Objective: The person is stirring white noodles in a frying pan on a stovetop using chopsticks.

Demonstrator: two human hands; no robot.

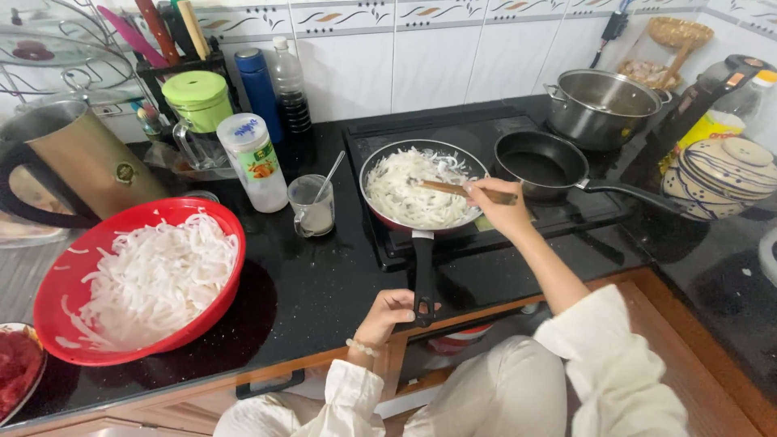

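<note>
Two hands work one pan at centre frame: the left hand [394,311] is clenched round the long black handle [423,275] of a red-sided frying pan [422,193], steadying it on the dark glass hob [558,222], while the right hand [495,203] grips a flat wooden spatula [453,188] whose blade reaches leftwards into the pan. A heap of pale, limp white strips [405,194], possibly sliced onion or a shredded root, fills the pan.

At lower left of the frame, a round red plastic bowl [81,267] tilts on the glossy black worktop [324,283], piled with more of the same white strips, close enough to feed the pan. Between bowl and pan stand a clear glass [312,206] with a metal spoon in it and a white plastic jar [252,162] with a coloured label. An empty black non-stick pan [541,166] sits just right of the first, and a lidless steel pot [603,105] stands behind it at upper right. White tiles back the scene.
</note>
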